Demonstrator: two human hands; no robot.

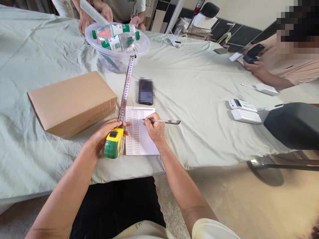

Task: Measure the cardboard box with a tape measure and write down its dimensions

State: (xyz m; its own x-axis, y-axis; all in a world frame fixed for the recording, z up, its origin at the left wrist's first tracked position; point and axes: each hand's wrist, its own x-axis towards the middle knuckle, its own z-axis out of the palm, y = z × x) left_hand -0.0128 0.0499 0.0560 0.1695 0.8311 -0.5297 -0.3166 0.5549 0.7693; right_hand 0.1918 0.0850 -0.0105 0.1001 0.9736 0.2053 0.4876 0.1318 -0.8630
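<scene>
My left hand (106, 131) grips a yellow and green tape measure (114, 144), with the thumb on the extended blade (126, 87). The blade reaches away from me, its hooked end in front of the plastic tub. In my right hand (155, 129) is a pen (165, 121), its tip at the third column on a white paper sheet (147, 144). Rows of small handwritten figures fill much of the sheet's left and top. A closed brown cardboard box (74, 99) lies left of the blade. Beyond the sheet rests a dark smartphone (146, 92).
A translucent tub (117, 64) holds several plastic bottles; another person's hands are behind it. At right, a person (271, 63) holds a dark device. White devices (245, 111) lie near a black chair (294, 126). A power strip (175, 41) and cables sit at the back.
</scene>
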